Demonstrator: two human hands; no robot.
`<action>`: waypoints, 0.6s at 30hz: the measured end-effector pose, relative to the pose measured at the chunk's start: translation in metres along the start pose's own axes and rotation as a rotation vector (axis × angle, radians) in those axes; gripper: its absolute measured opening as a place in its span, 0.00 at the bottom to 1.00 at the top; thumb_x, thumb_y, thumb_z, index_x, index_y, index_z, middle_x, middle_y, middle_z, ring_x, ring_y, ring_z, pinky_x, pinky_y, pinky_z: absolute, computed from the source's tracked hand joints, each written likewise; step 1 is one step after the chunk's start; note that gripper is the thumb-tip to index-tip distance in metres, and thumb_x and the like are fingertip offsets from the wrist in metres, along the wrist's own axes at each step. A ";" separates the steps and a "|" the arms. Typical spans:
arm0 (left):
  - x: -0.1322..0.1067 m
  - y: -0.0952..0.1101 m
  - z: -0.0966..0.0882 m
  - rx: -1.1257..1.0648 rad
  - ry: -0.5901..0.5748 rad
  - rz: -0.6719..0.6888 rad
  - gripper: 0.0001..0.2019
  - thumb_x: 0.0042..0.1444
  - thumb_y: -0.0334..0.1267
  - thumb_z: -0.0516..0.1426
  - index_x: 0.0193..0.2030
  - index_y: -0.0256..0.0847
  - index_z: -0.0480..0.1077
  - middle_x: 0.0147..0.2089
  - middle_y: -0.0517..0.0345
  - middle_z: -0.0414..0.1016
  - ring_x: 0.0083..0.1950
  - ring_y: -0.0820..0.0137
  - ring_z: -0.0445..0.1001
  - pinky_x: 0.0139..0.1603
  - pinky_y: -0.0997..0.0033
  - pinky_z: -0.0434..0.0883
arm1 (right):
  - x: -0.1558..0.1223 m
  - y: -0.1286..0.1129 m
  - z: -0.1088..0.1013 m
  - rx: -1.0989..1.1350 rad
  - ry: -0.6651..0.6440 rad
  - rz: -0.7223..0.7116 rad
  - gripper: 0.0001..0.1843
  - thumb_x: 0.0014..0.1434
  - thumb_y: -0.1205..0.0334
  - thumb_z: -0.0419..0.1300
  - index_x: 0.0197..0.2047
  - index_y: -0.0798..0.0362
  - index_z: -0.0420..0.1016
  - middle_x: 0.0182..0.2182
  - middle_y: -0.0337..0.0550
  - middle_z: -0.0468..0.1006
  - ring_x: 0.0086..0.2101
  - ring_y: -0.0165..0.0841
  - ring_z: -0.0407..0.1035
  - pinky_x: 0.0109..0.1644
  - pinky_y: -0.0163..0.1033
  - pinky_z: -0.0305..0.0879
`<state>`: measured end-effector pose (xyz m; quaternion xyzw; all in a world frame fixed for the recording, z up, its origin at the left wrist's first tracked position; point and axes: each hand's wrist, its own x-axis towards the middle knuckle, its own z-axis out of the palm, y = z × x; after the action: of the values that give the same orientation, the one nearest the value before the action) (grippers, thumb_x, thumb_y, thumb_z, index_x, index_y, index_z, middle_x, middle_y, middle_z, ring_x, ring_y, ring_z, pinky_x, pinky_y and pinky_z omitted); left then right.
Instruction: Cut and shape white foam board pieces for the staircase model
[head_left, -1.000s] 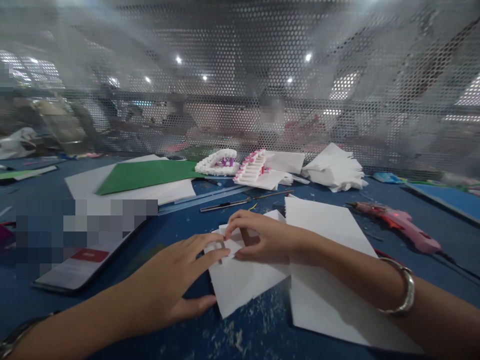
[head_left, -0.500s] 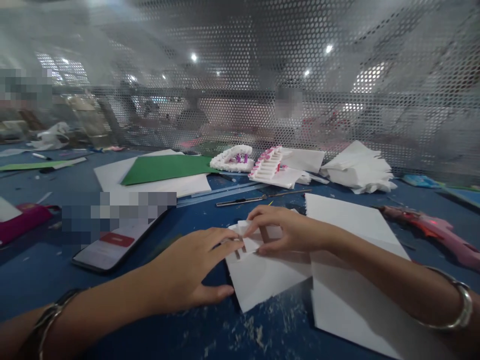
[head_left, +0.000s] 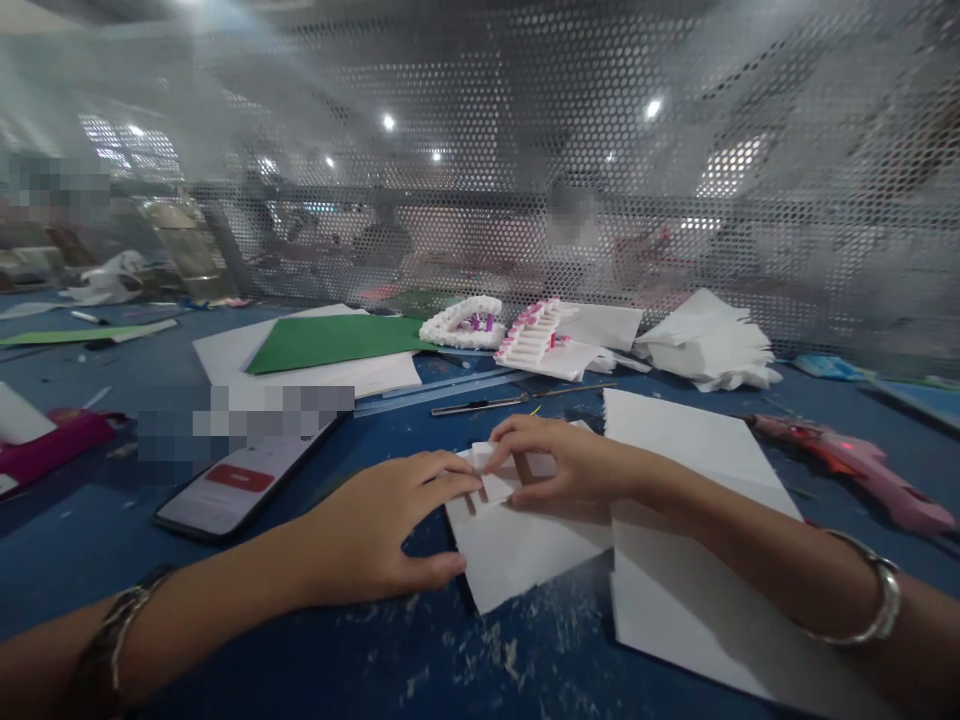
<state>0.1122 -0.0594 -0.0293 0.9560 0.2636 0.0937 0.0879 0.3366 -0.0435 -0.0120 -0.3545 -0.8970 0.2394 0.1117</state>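
Note:
My left hand lies on the blue table, fingers stretched out, its fingertips pressing a small white foam piece that stands on a white foam sheet. My right hand is curled over the same small piece from the right, thumb and fingers pinching it. A larger white sheet lies under my right forearm. A bracelet shows on each wrist.
A phone lies left of my hands. Behind are a green sheet on white board, a ruler and knife, small white-and-pink foam models, a stack of white pieces. A pink glue gun lies right. A perforated screen closes the back.
The view has shifted slightly; both hands stay on the small foam piece, my left fingers curling a little closer to it.

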 end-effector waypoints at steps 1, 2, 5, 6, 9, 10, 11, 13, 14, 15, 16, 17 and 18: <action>0.001 0.001 0.000 -0.006 0.008 -0.009 0.23 0.50 0.48 0.51 0.53 0.43 0.58 0.54 0.52 0.62 0.52 0.61 0.62 0.49 0.62 0.63 | 0.000 -0.001 0.000 0.000 0.002 -0.003 0.15 0.47 0.63 0.61 0.41 0.49 0.69 0.44 0.42 0.64 0.43 0.33 0.62 0.47 0.39 0.57; 0.002 0.003 0.000 -0.010 0.015 -0.025 0.23 0.50 0.49 0.51 0.52 0.42 0.59 0.53 0.51 0.62 0.52 0.61 0.62 0.49 0.61 0.63 | 0.001 -0.002 0.000 -0.002 0.007 -0.007 0.15 0.47 0.64 0.61 0.40 0.49 0.69 0.44 0.42 0.64 0.42 0.33 0.62 0.47 0.38 0.57; 0.004 0.010 0.001 -0.001 0.034 -0.110 0.26 0.47 0.52 0.52 0.50 0.40 0.61 0.54 0.48 0.60 0.52 0.57 0.61 0.48 0.56 0.63 | 0.002 -0.008 0.000 -0.037 0.001 -0.022 0.15 0.47 0.66 0.60 0.41 0.51 0.68 0.41 0.43 0.66 0.40 0.32 0.62 0.45 0.38 0.58; 0.005 0.013 0.002 0.011 0.038 -0.146 0.27 0.45 0.54 0.53 0.49 0.40 0.61 0.55 0.46 0.59 0.53 0.54 0.61 0.48 0.54 0.63 | 0.003 -0.010 -0.001 -0.054 -0.009 -0.026 0.15 0.48 0.66 0.60 0.41 0.52 0.68 0.40 0.44 0.67 0.39 0.32 0.63 0.45 0.37 0.58; 0.007 0.021 0.003 0.034 -0.003 -0.221 0.37 0.37 0.58 0.55 0.51 0.35 0.59 0.58 0.38 0.54 0.57 0.48 0.55 0.51 0.47 0.59 | 0.002 -0.014 -0.003 -0.112 -0.036 -0.012 0.16 0.48 0.66 0.59 0.43 0.54 0.66 0.38 0.45 0.69 0.38 0.32 0.63 0.43 0.37 0.59; 0.008 0.023 0.004 0.037 -0.026 -0.233 0.41 0.35 0.59 0.56 0.53 0.33 0.57 0.59 0.35 0.52 0.58 0.47 0.53 0.52 0.46 0.57 | 0.002 -0.015 -0.004 -0.131 -0.042 0.001 0.17 0.48 0.65 0.59 0.43 0.54 0.66 0.38 0.45 0.69 0.38 0.32 0.63 0.44 0.38 0.59; 0.009 0.025 0.005 0.042 -0.043 -0.241 0.45 0.33 0.60 0.56 0.54 0.31 0.55 0.59 0.33 0.50 0.58 0.46 0.51 0.53 0.45 0.56 | 0.002 -0.015 -0.004 -0.149 -0.046 0.014 0.17 0.48 0.64 0.59 0.43 0.54 0.66 0.39 0.46 0.69 0.39 0.33 0.63 0.44 0.38 0.59; 0.011 0.027 0.007 0.056 -0.046 -0.253 0.48 0.31 0.60 0.57 0.56 0.28 0.52 0.60 0.31 0.50 0.59 0.46 0.50 0.54 0.45 0.54 | 0.002 -0.015 -0.005 -0.183 -0.049 0.041 0.18 0.48 0.61 0.59 0.44 0.53 0.65 0.42 0.46 0.69 0.41 0.35 0.63 0.46 0.39 0.58; 0.012 0.027 0.008 0.065 -0.032 -0.255 0.47 0.31 0.60 0.56 0.55 0.28 0.52 0.59 0.31 0.50 0.59 0.46 0.51 0.53 0.46 0.55 | 0.002 -0.016 -0.005 -0.198 -0.048 0.056 0.19 0.48 0.61 0.59 0.44 0.53 0.65 0.43 0.46 0.68 0.42 0.35 0.62 0.46 0.39 0.58; 0.012 0.027 0.008 0.070 -0.018 -0.253 0.45 0.32 0.59 0.56 0.55 0.29 0.53 0.59 0.32 0.51 0.58 0.47 0.52 0.53 0.46 0.55 | 0.002 -0.017 -0.005 -0.212 -0.044 0.071 0.19 0.48 0.61 0.59 0.45 0.53 0.64 0.43 0.46 0.68 0.43 0.35 0.62 0.47 0.40 0.58; 0.013 0.027 0.008 0.073 -0.006 -0.246 0.43 0.33 0.57 0.57 0.54 0.31 0.54 0.58 0.33 0.53 0.58 0.48 0.53 0.53 0.47 0.57 | 0.002 -0.018 -0.004 -0.225 -0.042 0.083 0.19 0.49 0.62 0.59 0.45 0.53 0.64 0.44 0.46 0.68 0.44 0.35 0.62 0.48 0.40 0.57; 0.013 0.027 0.007 0.074 0.003 -0.233 0.42 0.33 0.56 0.57 0.53 0.32 0.55 0.58 0.35 0.54 0.57 0.49 0.54 0.52 0.48 0.58 | 0.001 -0.019 -0.004 -0.234 -0.040 0.094 0.19 0.49 0.62 0.58 0.46 0.53 0.64 0.45 0.47 0.67 0.45 0.35 0.61 0.49 0.40 0.56; 0.012 0.027 0.007 0.075 0.005 -0.220 0.40 0.33 0.55 0.57 0.53 0.33 0.56 0.57 0.36 0.56 0.57 0.50 0.56 0.52 0.48 0.58 | 0.000 -0.021 -0.004 -0.243 -0.040 0.104 0.19 0.49 0.62 0.58 0.46 0.54 0.64 0.46 0.48 0.66 0.48 0.36 0.59 0.50 0.41 0.55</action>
<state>0.1371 -0.0767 -0.0281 0.9237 0.3705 0.0762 0.0612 0.3257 -0.0552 0.0018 -0.4065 -0.9018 0.1415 0.0373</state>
